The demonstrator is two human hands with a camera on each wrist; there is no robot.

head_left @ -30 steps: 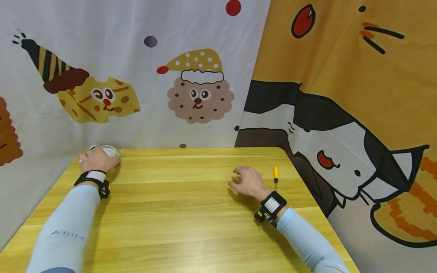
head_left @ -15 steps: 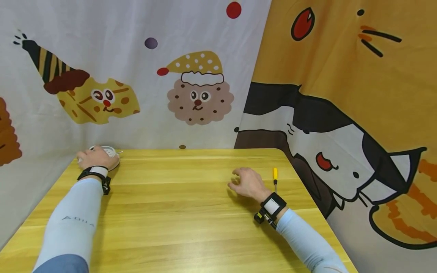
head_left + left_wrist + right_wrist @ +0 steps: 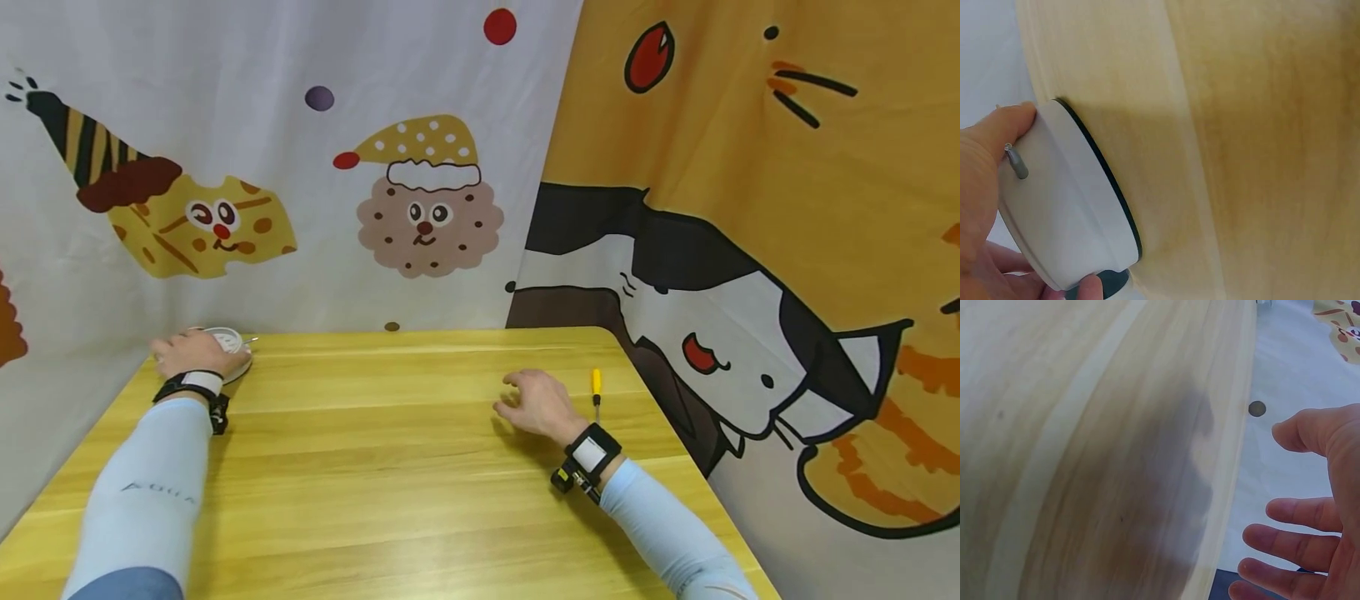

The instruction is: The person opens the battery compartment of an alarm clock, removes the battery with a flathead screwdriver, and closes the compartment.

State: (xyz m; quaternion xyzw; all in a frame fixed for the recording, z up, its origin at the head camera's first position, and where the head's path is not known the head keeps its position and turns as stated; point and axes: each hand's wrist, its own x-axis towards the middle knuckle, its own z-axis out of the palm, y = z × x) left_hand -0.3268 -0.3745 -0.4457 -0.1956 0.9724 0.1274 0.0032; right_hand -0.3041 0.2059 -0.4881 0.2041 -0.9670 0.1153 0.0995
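Note:
At the far left corner of the table, my left hand point(image 3: 195, 353) grips a white, round, drum-shaped device point(image 3: 1066, 200). The left wrist view shows the thumb at its upper edge and fingers curled round its lower side. A dark rim runs along the device, and a short metal peg point(image 3: 1017, 162) sticks out of its side. My hand hides part of its top in the head view, and its exact kind is unclear. To the right, my right hand point(image 3: 538, 406) hovers over the table with fingers spread and loosely bent, holding nothing.
A screwdriver point(image 3: 596, 383) with a yellow and black handle lies just right of my right hand. The wooden table point(image 3: 375, 467) ends at a printed cloth point(image 3: 315, 300) behind it and on the right.
The head view has turned slightly to the right, so everything sits a little further left. Both hands keep nearly the same places; my left forearm has shifted slightly.

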